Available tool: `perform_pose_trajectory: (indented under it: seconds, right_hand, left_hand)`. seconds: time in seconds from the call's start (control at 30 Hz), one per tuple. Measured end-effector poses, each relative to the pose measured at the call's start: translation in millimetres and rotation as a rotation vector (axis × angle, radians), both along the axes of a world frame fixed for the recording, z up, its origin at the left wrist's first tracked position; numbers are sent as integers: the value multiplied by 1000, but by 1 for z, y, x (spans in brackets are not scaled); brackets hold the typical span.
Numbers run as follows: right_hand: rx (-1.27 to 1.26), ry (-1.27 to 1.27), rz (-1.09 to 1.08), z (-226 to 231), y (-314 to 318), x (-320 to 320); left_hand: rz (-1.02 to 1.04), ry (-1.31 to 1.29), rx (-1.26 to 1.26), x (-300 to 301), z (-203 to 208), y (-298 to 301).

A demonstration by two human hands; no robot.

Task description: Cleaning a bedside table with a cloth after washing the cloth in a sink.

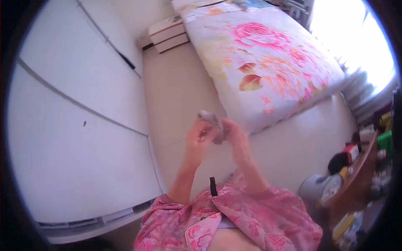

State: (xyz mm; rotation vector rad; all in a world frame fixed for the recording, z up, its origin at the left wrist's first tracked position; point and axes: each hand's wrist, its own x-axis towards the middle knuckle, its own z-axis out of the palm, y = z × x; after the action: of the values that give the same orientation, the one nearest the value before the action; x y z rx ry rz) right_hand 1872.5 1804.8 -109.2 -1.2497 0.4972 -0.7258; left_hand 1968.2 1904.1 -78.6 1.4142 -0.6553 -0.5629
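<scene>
A small, crumpled greyish-mauve cloth (212, 118) is held up between my two hands, in front of my body and above the floor. My left hand (199, 134) is closed on it, thumb and fingers pinching its left side. On the other side my right hand (233, 134) grips the cloth too, its fingers curled inward. One end of the cloth stands up above the left fingers, and another part hangs below between the hands. The image is soft here, so its exact kind cannot be made out. Pink patterned sleeves cover both upper arms.
A bed with a flowered cover (301, 50) stands ahead, beside a white drawer cabinet (169, 35). Tall white wardrobe doors (79, 138) line the left. At right are a cluttered brown table (356, 175), a grey round container (314, 186) and a bright curtained window (356, 37).
</scene>
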Motion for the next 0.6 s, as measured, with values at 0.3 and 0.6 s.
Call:
perform_pose_trajectory:
  seconds: [0.3, 0.6]
  right_hand:
    - [650, -81, 490, 4, -180, 107]
    - [-133, 323, 455, 32, -358, 245]
  left_hand:
    - [436, -427, 316, 74, -15, -132]
    - [632, -553, 324, 201, -9, -292]
